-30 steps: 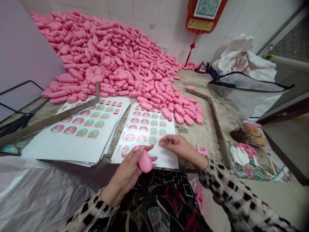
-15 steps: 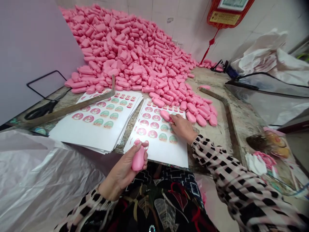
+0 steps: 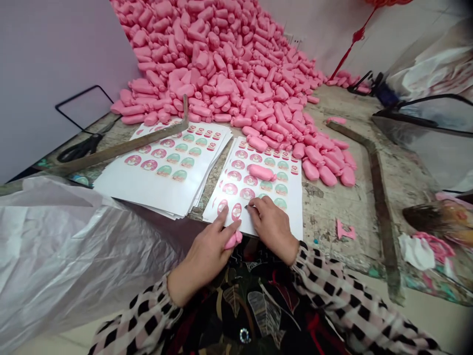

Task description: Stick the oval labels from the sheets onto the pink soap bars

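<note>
My left hand (image 3: 207,244) is closed around a small pink sausage-shaped piece (image 3: 233,240), of which only one end shows below the fingers. Its index finger and thumb reach over the lower edge of a white sheet of stickers (image 3: 293,224). On that sheet my right hand (image 3: 272,224) rests with thumb and forefinger pinched beside a round pink sticker (image 3: 236,211). A small dark tip shows at the pinch; what it belongs to is unclear. Another pink sausage-shaped piece (image 3: 261,172) lies across the stickers, above my right hand.
A large heap of pink pieces (image 3: 221,64) covers the back. To the left lie a second sticker stack (image 3: 125,190), a bent metal bar (image 3: 129,148) and black scissors (image 3: 79,148). Another bar (image 3: 379,187) and a pink scrap (image 3: 345,230) are at the right.
My right hand has let go of the pink piece on the sheet and drawn back to the lower stickers. My left hand, still around its piece, has turned over and moved to the sheet's edge.
</note>
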`<state>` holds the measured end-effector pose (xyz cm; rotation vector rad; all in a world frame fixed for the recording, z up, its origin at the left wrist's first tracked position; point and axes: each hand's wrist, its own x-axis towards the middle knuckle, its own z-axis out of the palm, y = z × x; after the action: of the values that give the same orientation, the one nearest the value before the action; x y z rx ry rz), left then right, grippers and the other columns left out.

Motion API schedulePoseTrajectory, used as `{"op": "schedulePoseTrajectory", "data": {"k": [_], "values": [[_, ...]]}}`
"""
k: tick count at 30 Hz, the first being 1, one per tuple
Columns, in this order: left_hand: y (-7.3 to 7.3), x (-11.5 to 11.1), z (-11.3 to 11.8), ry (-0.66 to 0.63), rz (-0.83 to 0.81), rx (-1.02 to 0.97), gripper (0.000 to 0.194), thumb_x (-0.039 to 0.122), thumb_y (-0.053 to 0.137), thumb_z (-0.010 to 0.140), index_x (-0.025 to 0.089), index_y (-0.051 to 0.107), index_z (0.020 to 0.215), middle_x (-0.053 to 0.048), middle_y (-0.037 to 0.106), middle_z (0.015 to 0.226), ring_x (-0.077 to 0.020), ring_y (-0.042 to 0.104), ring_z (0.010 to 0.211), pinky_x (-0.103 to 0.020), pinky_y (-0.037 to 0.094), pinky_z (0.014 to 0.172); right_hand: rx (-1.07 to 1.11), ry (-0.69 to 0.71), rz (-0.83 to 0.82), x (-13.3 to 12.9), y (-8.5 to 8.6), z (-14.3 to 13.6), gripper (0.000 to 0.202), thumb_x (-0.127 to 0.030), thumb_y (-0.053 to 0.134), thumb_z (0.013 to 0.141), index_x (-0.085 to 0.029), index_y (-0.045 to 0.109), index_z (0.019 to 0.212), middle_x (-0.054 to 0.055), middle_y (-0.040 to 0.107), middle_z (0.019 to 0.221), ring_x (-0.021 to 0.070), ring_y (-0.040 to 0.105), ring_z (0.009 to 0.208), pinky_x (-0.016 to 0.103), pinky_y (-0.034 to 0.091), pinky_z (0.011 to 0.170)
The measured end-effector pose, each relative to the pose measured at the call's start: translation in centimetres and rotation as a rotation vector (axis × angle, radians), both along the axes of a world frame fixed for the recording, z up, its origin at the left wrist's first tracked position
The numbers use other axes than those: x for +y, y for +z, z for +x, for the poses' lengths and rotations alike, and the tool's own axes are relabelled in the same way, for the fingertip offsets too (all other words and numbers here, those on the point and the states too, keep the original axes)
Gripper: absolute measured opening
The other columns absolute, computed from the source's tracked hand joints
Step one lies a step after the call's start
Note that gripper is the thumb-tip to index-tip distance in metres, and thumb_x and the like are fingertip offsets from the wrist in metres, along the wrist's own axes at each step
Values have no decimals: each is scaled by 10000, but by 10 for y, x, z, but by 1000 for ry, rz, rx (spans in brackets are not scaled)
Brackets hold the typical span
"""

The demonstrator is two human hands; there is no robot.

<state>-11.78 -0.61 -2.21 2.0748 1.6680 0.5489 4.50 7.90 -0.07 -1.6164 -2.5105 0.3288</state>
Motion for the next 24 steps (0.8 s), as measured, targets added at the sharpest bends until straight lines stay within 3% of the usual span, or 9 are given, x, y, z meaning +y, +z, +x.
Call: {"op": "schedulePoseTrajectory", "data": {"k": [3, 8, 16, 24], "values": [[-6, -3, 4, -7, -1, 88, 482, 177, 468, 831, 258, 413, 1303, -114, 105, 1487, -280, 385, 1237, -407, 399, 950, -65, 2, 46, 1, 0, -5, 267, -357, 312, 919, -252, 548, 985, 27, 541, 911, 150, 538, 700, 267, 307, 556], [-11, -2, 3, -31, 22, 134, 540, 140, 456, 827, 295, 360, 1335, -113, 55, 1492, -285, 434, 1186, -426, 433, 894, -124, 57, 74, 3, 4, -6, 255, -359, 332, 913, -253, 560, 954, 23, 538, 893, 149, 533, 682, 270, 287, 541], [-18, -5, 8, 7, 21, 179, 562, 153, 464, 834, 358, 336, 1341, -104, -48, 1495, -256, 539, 1028, -407, 470, 805, -30, 79, 17, 1, 3, -4, 210, -334, 391, 894, -251, 583, 893, 9, 556, 858, 136, 536, 712, 254, 304, 570], [-25, -5, 13, 39, 21, 146, 657, 148, 498, 810, 388, 251, 1369, -98, -122, 1487, -243, 575, 973, -389, 477, 792, 227, -165, -57, -15, -13, -15, 198, -340, 407, 872, -233, 569, 831, -15, 592, 835, 123, 539, 719, 242, 332, 616]]}}
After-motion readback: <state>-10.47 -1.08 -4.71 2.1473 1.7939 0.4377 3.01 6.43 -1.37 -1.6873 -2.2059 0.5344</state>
